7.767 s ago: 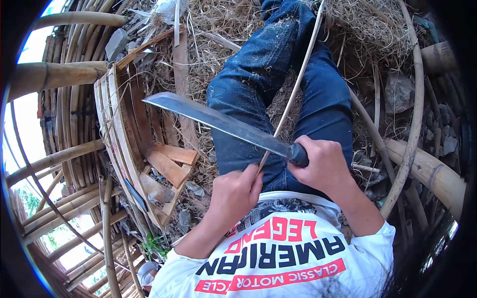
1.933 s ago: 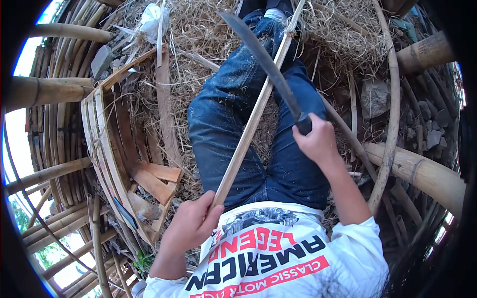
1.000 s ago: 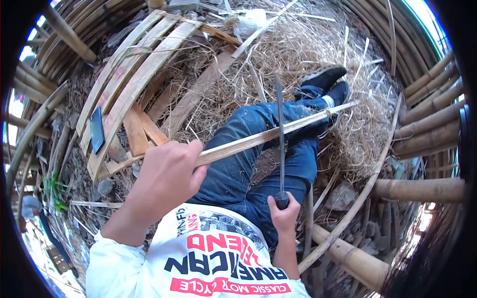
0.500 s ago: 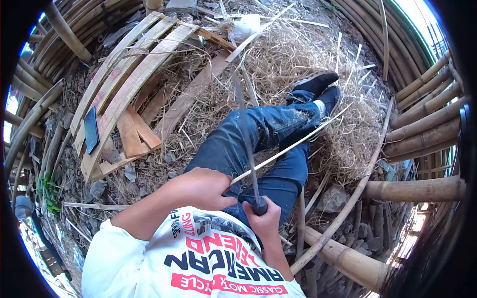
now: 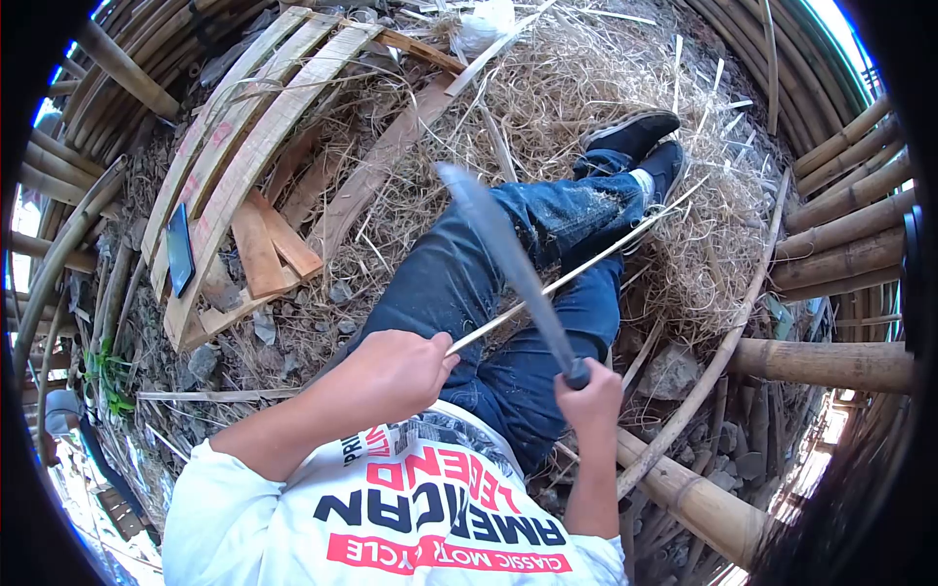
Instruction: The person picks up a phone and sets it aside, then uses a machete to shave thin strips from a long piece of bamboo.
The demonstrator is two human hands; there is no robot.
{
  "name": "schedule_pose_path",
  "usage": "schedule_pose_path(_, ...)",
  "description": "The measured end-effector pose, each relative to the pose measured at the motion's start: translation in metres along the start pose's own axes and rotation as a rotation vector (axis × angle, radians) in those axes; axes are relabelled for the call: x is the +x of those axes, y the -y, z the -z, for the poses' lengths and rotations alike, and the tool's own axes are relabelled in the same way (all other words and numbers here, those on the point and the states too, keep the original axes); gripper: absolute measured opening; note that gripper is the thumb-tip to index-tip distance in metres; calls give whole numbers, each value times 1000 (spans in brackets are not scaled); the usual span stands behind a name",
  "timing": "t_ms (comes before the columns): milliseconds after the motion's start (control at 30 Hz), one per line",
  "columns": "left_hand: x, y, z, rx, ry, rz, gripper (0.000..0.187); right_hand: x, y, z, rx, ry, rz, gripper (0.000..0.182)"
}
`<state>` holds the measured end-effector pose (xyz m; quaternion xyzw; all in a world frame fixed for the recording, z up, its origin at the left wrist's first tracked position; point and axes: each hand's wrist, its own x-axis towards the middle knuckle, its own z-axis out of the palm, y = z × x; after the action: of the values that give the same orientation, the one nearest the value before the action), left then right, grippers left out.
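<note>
My left hand [image 5: 405, 369] is closed on one end of a thin pale bamboo strip [image 5: 593, 264], which runs up and right across my legs toward my shoes. Wrapped round the dark handle of a long machete [image 5: 513, 259] is my right hand [image 5: 590, 393], above my thigh. The blade points up and left and crosses over the strip. Its edges look slightly blurred. My crossed legs in dark jeans [image 5: 445, 278] lie under both.
A slatted wooden pallet [image 5: 264, 127] holding a phone [image 5: 181, 251] lies at the left. Dry shavings [image 5: 547, 107] cover the ground round my feet [image 5: 635, 132]. Thick bamboo poles [image 5: 831, 365] stand at the right, with a bent pole [image 5: 718, 366] beside my leg.
My right hand has moved right and slightly up with the machete, whose blade now leans further left. My left hand still holds the strip and has shifted slightly.
</note>
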<state>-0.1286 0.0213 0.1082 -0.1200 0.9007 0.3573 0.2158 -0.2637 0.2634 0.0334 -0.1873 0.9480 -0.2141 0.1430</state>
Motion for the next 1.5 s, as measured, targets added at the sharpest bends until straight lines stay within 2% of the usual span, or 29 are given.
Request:
schedule_pose_path(67, -1, -3, 2, -9, 19, 19, 28, 12, -21, 8, 49, 5, -111, 20)
schedule_pose_path(167, 4, -7, -10, -43, -4, -37, 27, 16, -31, 12, -4, -50, -113, 18)
schedule_pose_path(333, 10, -13, -3, 14, 2, -70, 24, -7, -2, 2, 112, -31, -158, 19)
schedule_pose_path(400, 10, -20, -7, -20, 21, -99, 29, -19, 7, -7, 127, 15, 34, 20)
schedule_pose_path(533, 10, -20, -16, 1, 74, -63, 37, -15, 17, -13, 92, 47, 181, 23)
schedule_pose_path(600, 8, -17, -19, 12, 71, -73, 30, -4, 8, -11, 87, 49, 159, 23)
schedule_pose_path(700, 3, -13, -32, -84, 91, -87, 19, 19, -20, -5, -25, -14, 16, 21)
schedule_pose_path(900, 4, -15, -48, -84, 150, -125, 17, 65, -70, 29, -118, -91, -227, 24)
schedule_pose_path(1067, 10, -16, -53, -47, 162, -153, 15, 67, -66, 23, -114, -121, -267, 24)
schedule_pose_path(1167, 12, -15, -53, -12, 183, -152, 16, 49, -46, 10, 37, -113, -161, 24)
schedule_pose_path(1267, 15, -17, -51, -4, 235, -163, 18, 26, -20, 0, -31, -52, -29, 21)
schedule_pose_path(1300, 15, -16, -50, 10, 254, -138, 18, 24, -20, -3, -22, -58, -48, 21)
schedule_pose_path(1367, 16, -15, -45, 43, 287, -125, 19, 25, -20, -8, -45, 6, 129, 21)
schedule_pose_path(1500, 7, -15, -34, 17, 270, -144, 18, 48, -36, 1, -141, -49, 102, 24)
